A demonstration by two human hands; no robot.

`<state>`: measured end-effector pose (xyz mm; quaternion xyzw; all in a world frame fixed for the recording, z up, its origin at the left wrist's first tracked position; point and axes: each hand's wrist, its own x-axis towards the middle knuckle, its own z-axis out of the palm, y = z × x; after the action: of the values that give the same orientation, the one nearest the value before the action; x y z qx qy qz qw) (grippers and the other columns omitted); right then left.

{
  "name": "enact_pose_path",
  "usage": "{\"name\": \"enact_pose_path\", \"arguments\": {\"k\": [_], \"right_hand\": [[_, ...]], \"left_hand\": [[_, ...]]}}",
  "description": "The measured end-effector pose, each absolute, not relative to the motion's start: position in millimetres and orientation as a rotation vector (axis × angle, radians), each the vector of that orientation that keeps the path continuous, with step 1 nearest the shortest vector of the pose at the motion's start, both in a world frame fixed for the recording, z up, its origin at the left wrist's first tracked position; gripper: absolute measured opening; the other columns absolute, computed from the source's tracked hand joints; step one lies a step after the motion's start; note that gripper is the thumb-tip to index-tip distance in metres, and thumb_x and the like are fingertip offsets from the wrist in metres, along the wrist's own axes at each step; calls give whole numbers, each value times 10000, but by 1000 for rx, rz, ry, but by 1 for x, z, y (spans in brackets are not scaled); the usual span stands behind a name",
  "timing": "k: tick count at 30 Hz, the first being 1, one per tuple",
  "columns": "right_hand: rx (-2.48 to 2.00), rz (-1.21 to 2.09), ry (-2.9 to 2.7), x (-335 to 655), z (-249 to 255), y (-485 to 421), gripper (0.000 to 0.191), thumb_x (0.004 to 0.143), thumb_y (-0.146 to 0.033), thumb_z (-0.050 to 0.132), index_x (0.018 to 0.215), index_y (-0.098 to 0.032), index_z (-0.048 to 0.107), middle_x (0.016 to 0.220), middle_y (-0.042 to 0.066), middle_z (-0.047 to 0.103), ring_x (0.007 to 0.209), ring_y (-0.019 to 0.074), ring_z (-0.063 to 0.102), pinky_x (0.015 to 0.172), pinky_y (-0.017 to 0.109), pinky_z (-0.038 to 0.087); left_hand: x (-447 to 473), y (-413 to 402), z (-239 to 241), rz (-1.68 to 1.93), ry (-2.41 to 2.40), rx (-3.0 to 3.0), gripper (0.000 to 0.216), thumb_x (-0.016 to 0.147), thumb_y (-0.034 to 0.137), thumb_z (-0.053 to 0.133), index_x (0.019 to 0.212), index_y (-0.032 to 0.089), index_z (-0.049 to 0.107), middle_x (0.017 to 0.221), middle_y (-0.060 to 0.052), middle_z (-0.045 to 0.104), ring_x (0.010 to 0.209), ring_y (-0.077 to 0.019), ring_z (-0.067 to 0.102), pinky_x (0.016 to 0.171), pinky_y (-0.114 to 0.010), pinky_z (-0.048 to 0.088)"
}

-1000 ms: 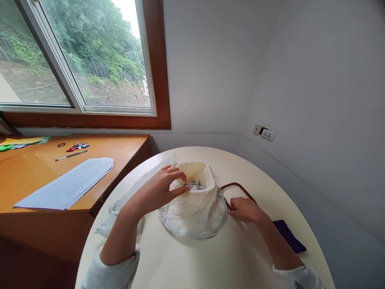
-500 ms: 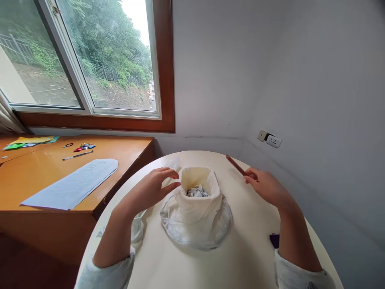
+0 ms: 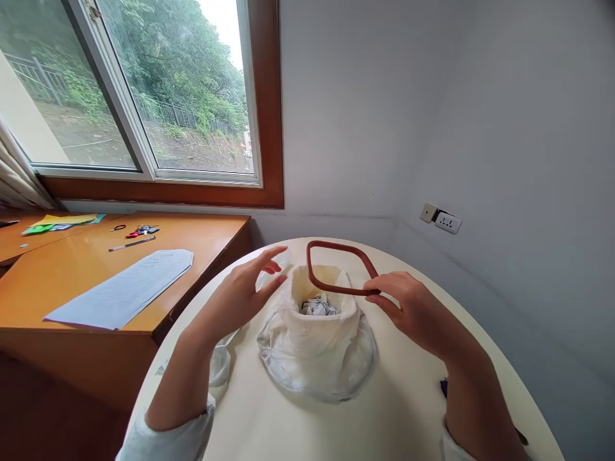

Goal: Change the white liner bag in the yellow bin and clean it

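Observation:
A small cream bin lined with a white plastic bag (image 3: 319,320) stands on the round cream table (image 3: 375,416), crumpled paper (image 3: 317,306) inside it. My right hand (image 3: 408,307) pinches a red-brown rounded frame ring (image 3: 336,266) and holds it level just above the bin's mouth. My left hand (image 3: 243,294) hovers at the bin's left side with fingers spread, close to the bag but holding nothing.
A wooden desk (image 3: 86,294) at left carries a sheet of paper (image 3: 125,288), a pen (image 3: 132,243) and coloured sheets (image 3: 57,223). A dark cloth (image 3: 444,386) peeks out behind my right forearm. Walls with a socket (image 3: 446,222) close in right and behind.
My right hand picked the ring up from the table beside the bin and brought it over the bin's mouth. My left hand let go of the bag's rim and opened.

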<state>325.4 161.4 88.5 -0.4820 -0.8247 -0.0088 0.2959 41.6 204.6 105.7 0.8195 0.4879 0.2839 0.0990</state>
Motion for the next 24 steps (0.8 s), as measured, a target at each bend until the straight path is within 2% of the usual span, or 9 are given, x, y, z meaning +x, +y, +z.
{"name": "enact_pose_path", "arguments": {"k": [3,8,12,16,19,24], "right_hand": [[-1270,9,-2264,316,92,160,168,864,-154,498,918,-228,639,899,28,677,867,187,612,800,349,458],[-1277,4,-2331,308,94,160,180,876,-131,475,900,-206,636,873,36,668,877,192,599,818,364,437],[-1268,-8,-2329,307,92,161,164,881,-143,477,908,-204,627,889,34,663,895,191,588,824,361,430],[-1236,-18,-2306,303,93,161,157,890,-159,470,905,-203,620,889,27,661,893,182,581,848,363,416],[-1200,-37,-2295,299,93,160,158,890,-158,470,893,-203,621,866,21,664,884,175,583,881,372,399],[-1165,-32,-2264,293,92,160,156,892,-172,472,919,-203,622,856,13,673,862,158,591,921,373,382]], "left_hand": [[43,203,106,840,1300,2452,538,867,499,433,1361,297,357,1143,-55,610,990,-204,590,809,-336,499],[44,204,102,694,1116,2517,446,838,487,506,1245,305,508,1238,-44,546,1085,-210,537,898,-332,466],[46,207,100,670,1130,2511,434,811,505,541,1184,285,548,1236,-36,543,1111,-215,516,951,-335,426],[48,207,99,661,1182,2495,452,788,530,557,1152,262,547,1162,-48,576,1047,-229,538,906,-352,439],[50,207,99,670,1196,2491,389,822,515,514,1101,246,556,1113,-49,586,984,-215,548,846,-332,451],[54,205,101,691,1123,2523,285,882,452,429,866,203,567,1012,-46,580,864,-174,538,727,-275,448]]}}
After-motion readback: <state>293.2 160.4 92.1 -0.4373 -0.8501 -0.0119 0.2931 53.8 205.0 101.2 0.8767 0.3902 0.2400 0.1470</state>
